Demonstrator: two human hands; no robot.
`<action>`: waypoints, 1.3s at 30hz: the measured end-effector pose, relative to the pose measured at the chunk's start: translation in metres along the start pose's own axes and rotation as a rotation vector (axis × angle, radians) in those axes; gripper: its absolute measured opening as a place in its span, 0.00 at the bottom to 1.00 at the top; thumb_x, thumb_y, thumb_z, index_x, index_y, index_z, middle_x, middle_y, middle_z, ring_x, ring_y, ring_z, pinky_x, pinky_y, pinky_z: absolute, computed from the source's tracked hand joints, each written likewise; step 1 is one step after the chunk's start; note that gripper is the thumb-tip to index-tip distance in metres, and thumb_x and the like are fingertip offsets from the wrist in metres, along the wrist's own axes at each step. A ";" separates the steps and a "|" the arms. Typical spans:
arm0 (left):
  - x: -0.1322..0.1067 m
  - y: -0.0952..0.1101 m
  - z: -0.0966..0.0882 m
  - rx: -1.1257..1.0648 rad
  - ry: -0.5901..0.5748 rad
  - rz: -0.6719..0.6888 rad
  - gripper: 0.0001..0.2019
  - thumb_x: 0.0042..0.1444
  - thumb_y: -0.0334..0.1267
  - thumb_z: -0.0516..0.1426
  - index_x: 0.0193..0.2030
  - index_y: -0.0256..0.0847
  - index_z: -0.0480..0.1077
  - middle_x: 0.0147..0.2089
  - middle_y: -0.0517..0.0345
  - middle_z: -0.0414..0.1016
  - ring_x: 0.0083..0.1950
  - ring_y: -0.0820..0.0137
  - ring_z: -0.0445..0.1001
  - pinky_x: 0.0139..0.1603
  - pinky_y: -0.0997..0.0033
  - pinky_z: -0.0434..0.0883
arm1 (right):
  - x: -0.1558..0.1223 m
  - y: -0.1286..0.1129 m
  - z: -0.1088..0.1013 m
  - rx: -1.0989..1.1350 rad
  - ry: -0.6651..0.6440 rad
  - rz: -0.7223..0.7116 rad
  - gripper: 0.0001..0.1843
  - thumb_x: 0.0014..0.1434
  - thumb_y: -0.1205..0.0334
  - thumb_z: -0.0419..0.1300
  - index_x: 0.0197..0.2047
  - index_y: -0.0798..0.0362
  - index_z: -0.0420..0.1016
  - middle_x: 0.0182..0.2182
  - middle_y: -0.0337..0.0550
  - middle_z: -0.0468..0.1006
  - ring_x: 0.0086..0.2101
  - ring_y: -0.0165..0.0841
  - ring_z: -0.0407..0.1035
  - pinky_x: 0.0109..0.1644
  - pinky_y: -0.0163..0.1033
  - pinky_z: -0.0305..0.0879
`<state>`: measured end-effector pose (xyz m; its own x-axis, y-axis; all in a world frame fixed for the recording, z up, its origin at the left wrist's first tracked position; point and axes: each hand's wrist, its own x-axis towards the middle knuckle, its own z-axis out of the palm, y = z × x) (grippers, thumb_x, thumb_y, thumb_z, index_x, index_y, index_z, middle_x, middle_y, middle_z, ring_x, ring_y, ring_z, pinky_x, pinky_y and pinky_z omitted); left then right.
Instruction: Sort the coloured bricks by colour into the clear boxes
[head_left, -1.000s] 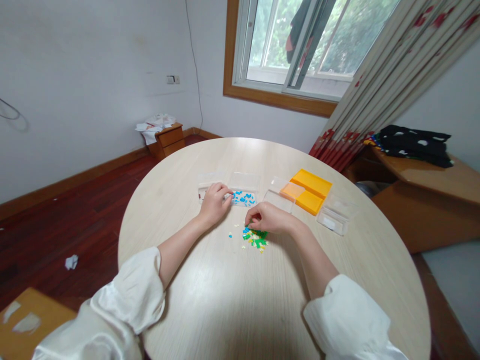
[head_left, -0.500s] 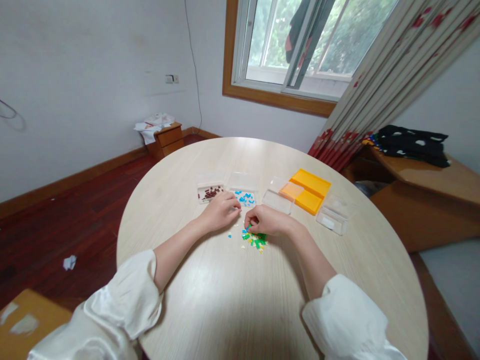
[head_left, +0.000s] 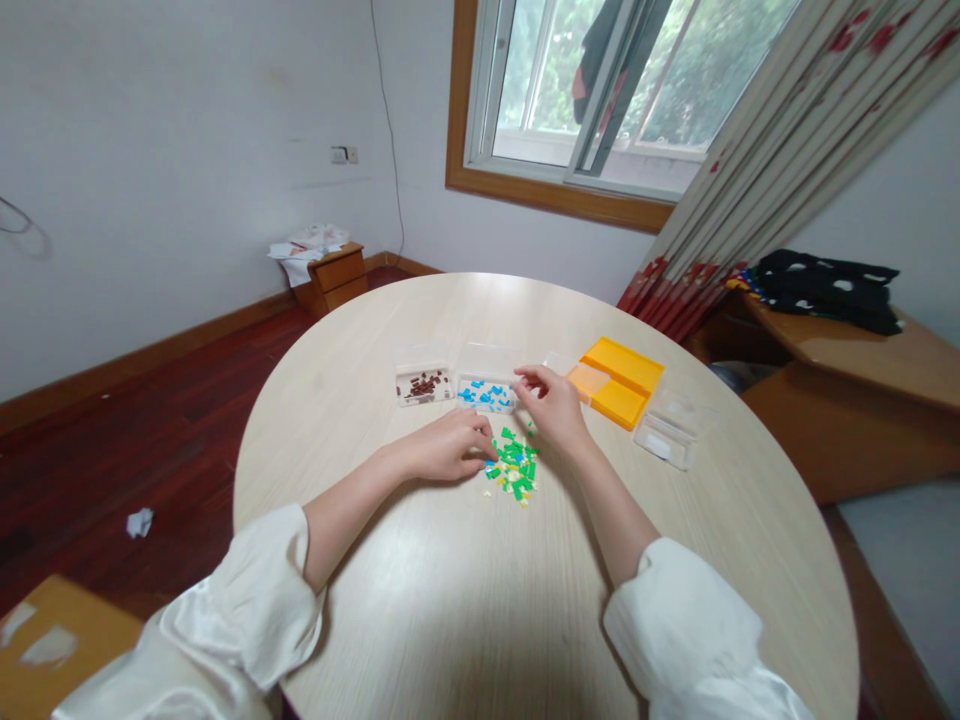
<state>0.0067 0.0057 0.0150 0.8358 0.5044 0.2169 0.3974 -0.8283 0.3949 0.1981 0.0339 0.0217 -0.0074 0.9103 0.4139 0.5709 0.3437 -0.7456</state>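
A loose pile of small green, yellow, cream and blue toy bricks [head_left: 517, 470] lies on the round table. At the pile's left edge, my left hand [head_left: 450, 446] has its fingers drawn together round a small blue brick [head_left: 490, 464]. My right hand [head_left: 553, 408] is raised by the right end of a clear box with blue bricks [head_left: 487, 394]. Its fingers are curved and slightly apart, and I see nothing between them. Left of that box stands another clear box with dark brown bricks [head_left: 424, 386].
An open yellow case [head_left: 621, 382] lies behind my right hand, with a clear lid [head_left: 589, 380] overlapping it. Another clear box [head_left: 666, 442] stands further right. The pale wooden table [head_left: 450, 600] reaches a curved edge near the wall, window and curtain [head_left: 720, 200].
My right hand has gone from the pile up to the blue-brick box and its fingers have loosened. My left hand has shifted down and right to the pile's edge.
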 end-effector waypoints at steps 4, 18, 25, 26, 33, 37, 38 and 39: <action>0.001 0.000 0.000 -0.011 -0.002 -0.001 0.08 0.54 0.29 0.56 0.37 0.40 0.76 0.39 0.54 0.73 0.43 0.68 0.68 0.48 0.69 0.62 | 0.000 0.004 0.003 0.043 -0.039 0.006 0.21 0.52 0.59 0.54 0.48 0.59 0.72 0.30 0.45 0.76 0.31 0.32 0.68 0.36 0.37 0.63; 0.002 -0.011 0.001 0.038 0.146 -0.117 0.07 0.56 0.30 0.53 0.36 0.37 0.73 0.35 0.54 0.75 0.39 0.68 0.69 0.43 0.68 0.65 | -0.007 -0.016 -0.018 -0.062 -0.817 0.073 0.07 0.47 0.68 0.56 0.27 0.59 0.75 0.20 0.37 0.71 0.22 0.25 0.62 0.26 0.30 0.57; 0.002 -0.026 -0.001 0.062 0.552 -0.275 0.06 0.57 0.30 0.53 0.36 0.38 0.71 0.37 0.54 0.74 0.41 0.67 0.69 0.45 0.65 0.65 | -0.018 -0.035 -0.004 -0.236 -1.016 0.086 0.04 0.45 0.72 0.58 0.25 0.58 0.74 0.17 0.34 0.68 0.20 0.23 0.59 0.23 0.29 0.54; 0.003 -0.029 0.001 0.068 0.577 -0.287 0.06 0.57 0.29 0.53 0.36 0.38 0.71 0.37 0.54 0.74 0.41 0.67 0.69 0.45 0.65 0.65 | -0.019 -0.037 -0.002 -0.254 -1.009 0.072 0.04 0.45 0.73 0.57 0.24 0.58 0.73 0.17 0.34 0.68 0.20 0.22 0.59 0.23 0.29 0.54; 0.008 -0.041 0.010 0.141 0.590 -0.349 0.07 0.57 0.30 0.52 0.38 0.37 0.72 0.38 0.52 0.75 0.41 0.65 0.68 0.46 0.63 0.65 | -0.019 -0.038 0.001 -0.315 -0.984 0.022 0.06 0.44 0.74 0.56 0.22 0.57 0.71 0.18 0.34 0.67 0.20 0.22 0.57 0.24 0.29 0.53; 0.008 -0.042 0.012 0.153 0.606 -0.353 0.10 0.57 0.30 0.52 0.44 0.37 0.71 0.41 0.51 0.74 0.44 0.64 0.67 0.48 0.62 0.64 | -0.020 -0.038 0.002 -0.346 -0.979 0.003 0.06 0.44 0.74 0.55 0.22 0.57 0.71 0.18 0.34 0.67 0.20 0.22 0.57 0.24 0.29 0.53; 0.008 -0.042 0.012 0.151 0.615 -0.352 0.10 0.57 0.31 0.53 0.45 0.37 0.71 0.42 0.51 0.74 0.45 0.64 0.67 0.48 0.62 0.64 | -0.020 -0.038 0.003 -0.355 -0.974 0.004 0.06 0.43 0.74 0.55 0.22 0.57 0.71 0.18 0.35 0.68 0.20 0.22 0.57 0.24 0.29 0.53; 0.008 -0.041 0.012 0.150 0.623 -0.349 0.10 0.57 0.31 0.53 0.45 0.37 0.70 0.43 0.51 0.74 0.46 0.64 0.67 0.48 0.62 0.64 | -0.021 -0.038 0.003 -0.365 -0.966 0.005 0.05 0.43 0.74 0.56 0.22 0.56 0.71 0.18 0.35 0.68 0.20 0.23 0.58 0.23 0.29 0.53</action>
<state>0.0017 0.0407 -0.0100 0.2981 0.7534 0.5861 0.6864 -0.5959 0.4169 0.1738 0.0029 0.0398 -0.5687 0.7638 -0.3054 0.7859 0.3948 -0.4760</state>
